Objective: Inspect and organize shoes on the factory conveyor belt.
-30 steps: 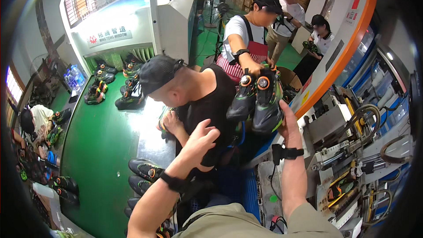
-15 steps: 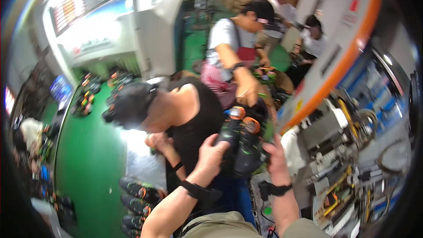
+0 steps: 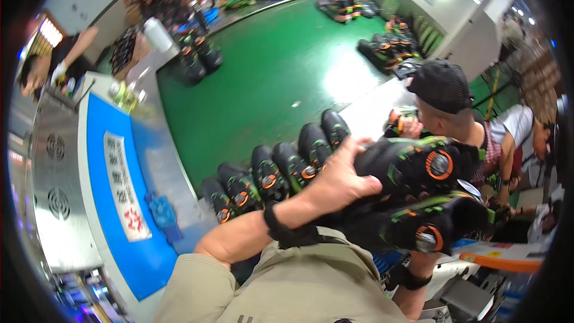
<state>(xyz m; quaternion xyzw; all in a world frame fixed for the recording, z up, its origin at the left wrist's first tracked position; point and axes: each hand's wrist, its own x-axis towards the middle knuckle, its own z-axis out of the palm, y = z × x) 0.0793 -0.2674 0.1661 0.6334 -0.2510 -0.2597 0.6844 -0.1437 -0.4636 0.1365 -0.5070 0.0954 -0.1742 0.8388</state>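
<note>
Left hand [image 3: 344, 176] grips the upper black shoe with green trim and orange round dial [image 3: 418, 164], at chest height. Second matching black shoe [image 3: 430, 221] pressed just beneath. Right hand hidden under the pair; grip cannot tell. Row of black shoes [image 3: 272, 173] on green floor [image 3: 269, 66]. White oblong sign [image 3: 122, 185] lies on blue table [image 3: 110, 203], left.

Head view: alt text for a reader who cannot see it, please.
The left hand grips the upper of two black shoes with orange dials; the right hand is hidden behind them. A row of matching shoes lies on the green floor.
</note>
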